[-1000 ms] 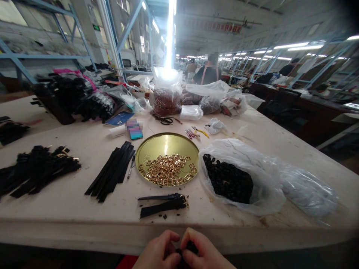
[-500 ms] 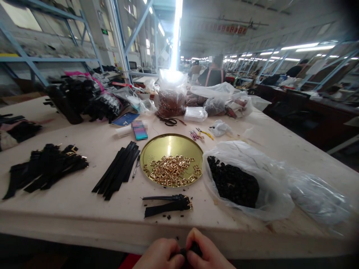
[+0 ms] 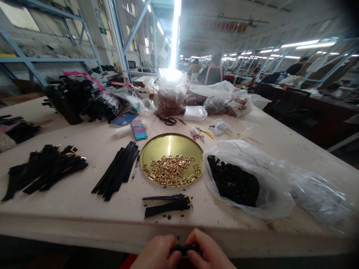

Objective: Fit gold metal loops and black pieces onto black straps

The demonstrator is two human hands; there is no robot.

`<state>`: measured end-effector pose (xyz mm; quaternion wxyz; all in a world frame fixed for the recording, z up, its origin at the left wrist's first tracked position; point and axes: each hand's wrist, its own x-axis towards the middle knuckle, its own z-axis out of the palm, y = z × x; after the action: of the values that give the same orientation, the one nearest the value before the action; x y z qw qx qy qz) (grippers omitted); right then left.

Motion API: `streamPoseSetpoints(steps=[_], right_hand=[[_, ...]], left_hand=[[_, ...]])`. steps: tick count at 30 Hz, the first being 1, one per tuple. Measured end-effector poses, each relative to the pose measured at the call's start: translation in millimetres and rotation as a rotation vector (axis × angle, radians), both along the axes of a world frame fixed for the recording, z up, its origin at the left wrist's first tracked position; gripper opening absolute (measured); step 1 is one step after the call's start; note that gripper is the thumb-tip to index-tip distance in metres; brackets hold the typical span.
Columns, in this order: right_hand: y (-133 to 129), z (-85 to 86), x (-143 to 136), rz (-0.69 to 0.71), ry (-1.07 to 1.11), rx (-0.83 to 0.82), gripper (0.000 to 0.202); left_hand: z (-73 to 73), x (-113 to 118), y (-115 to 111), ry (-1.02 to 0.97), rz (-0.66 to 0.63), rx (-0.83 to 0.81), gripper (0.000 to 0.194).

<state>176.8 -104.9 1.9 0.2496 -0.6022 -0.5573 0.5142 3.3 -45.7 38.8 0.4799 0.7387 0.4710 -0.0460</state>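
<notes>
At the table's front edge, my left hand [image 3: 160, 251] and my right hand [image 3: 206, 249] pinch a small black piece [image 3: 183, 248] between them; its far parts are hidden by my fingers. Just beyond lie two black straps with gold buckles [image 3: 168, 207], with tiny black bits around them. A round gold tray [image 3: 171, 144] holds a heap of small gold buckles [image 3: 171, 171]. To its left are flat black strips [image 3: 116, 173] and a pen [image 3: 136, 166]. On its right, an open clear plastic bag [image 3: 270, 186] contains many small black pieces [image 3: 234, 183].
Black straps with buckles [image 3: 46, 168] are piled at the left. Farther back lie a phone [image 3: 139, 129], scissors [image 3: 168, 120], small yellow-handled pliers [image 3: 206, 133], a dark bottle [image 3: 63, 104] and stuffed plastic bags [image 3: 171, 99]. A person [image 3: 211, 74] is in the background.
My left hand has shifted slightly left, away from my right hand. More of the black piece shows between my fingers.
</notes>
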Motion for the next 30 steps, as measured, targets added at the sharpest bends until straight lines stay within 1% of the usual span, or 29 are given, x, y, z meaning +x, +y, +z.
streamPoseSetpoints(steps=[3, 7, 10, 16, 20, 24, 27, 30], right_hand=[[2, 1.1, -1, -0.044, -0.017, 0.015, 0.01], [2, 2.7, -1, -0.016, -0.009, 0.009, 0.01], [-1, 0.6, 0, -0.017, 0.009, 0.001, 0.01], [-6, -4.6, -1, -0.056, 0.144, -0.037, 0.016], [-4, -3.0, -3, -0.065, 0.091, -0.023, 0.016], [-4, -2.2, -3, -0.043, 0.081, -0.02, 0.015], [-6, 0.6, -3, -0.036, 0.079, -0.072, 0.011], [-9, 7.8, -3, 0.007, 0.034, -0.096, 0.012]], left_hand=[[3.6, -4, 2, -0.003, -0.027, -0.037, 0.015], [7.2, -6, 4, 0.044, -0.065, -0.068, 0.018], [4.7, -5, 2, 0.031, -0.067, -0.056, 0.018], [-1.7, -6, -2, 0.017, -0.053, -0.061, 0.019], [2.3, -9, 0, -0.016, -0.036, -0.109, 0.02], [6.5, -11, 2, -0.027, -0.036, -0.142, 0.022], [3.9, -12, 1, -0.032, -0.031, -0.169, 0.022], [-1.1, -11, -1, -0.052, -0.043, -0.153, 0.021]])
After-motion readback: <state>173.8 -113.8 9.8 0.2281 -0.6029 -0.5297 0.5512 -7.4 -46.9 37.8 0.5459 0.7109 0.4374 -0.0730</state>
